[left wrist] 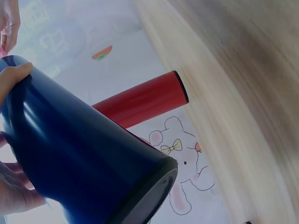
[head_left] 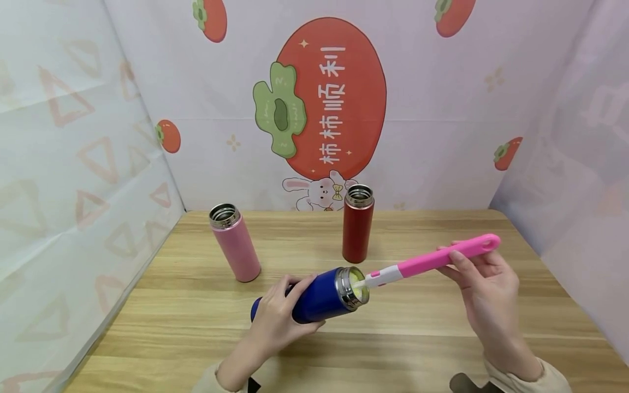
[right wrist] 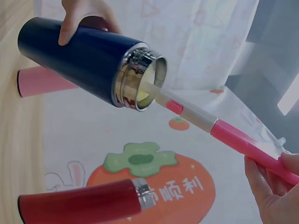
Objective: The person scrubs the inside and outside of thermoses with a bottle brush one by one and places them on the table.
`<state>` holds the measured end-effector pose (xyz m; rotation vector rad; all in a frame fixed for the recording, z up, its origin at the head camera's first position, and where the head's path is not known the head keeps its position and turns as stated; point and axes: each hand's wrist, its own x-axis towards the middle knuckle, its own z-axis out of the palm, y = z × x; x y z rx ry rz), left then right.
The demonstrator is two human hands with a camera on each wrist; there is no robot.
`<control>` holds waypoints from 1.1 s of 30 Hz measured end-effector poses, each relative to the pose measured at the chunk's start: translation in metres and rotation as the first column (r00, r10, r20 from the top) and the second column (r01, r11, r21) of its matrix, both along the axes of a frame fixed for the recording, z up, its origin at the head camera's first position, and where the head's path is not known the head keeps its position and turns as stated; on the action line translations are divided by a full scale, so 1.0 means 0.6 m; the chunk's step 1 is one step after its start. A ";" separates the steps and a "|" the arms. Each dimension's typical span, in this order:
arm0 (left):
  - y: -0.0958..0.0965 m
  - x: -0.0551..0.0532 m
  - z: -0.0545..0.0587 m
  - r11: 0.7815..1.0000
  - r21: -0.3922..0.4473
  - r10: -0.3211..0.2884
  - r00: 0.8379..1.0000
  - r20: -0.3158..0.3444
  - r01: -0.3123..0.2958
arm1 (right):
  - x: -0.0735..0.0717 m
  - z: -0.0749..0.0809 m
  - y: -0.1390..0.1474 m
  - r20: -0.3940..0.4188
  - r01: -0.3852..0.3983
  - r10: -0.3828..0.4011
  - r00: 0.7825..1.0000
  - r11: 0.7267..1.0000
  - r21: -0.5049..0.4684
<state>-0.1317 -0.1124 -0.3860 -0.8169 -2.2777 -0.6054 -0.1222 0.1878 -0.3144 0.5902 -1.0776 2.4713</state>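
A blue thermos bottle (head_left: 319,297) without a lid lies tilted above the table, its steel mouth turned to the right. My left hand (head_left: 280,316) grips it round the body; in the left wrist view the blue bottle (left wrist: 88,144) shows its base. Between thumb and fingers, my right hand (head_left: 484,286) holds the pink handle of a bottle brush (head_left: 427,263). The brush's yellowish head is inside the bottle's mouth, mostly hidden; a little of it shows in the right wrist view, beyond the brush's white neck (right wrist: 196,114).
An open pink bottle (head_left: 238,245) stands at the left of the wooden table (head_left: 177,327). Behind the blue bottle, an open red bottle (head_left: 357,229) stands near the back edge. A printed cloth backdrop (head_left: 427,109) rises behind, with cloth walls at both sides.
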 end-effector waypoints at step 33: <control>0.008 0.007 0.010 0.997 0.022 -0.066 0.992 -0.107 0.069 | 0.006 -0.004 -0.019 0.087 0.024 -0.045 0.995 0.974 0.226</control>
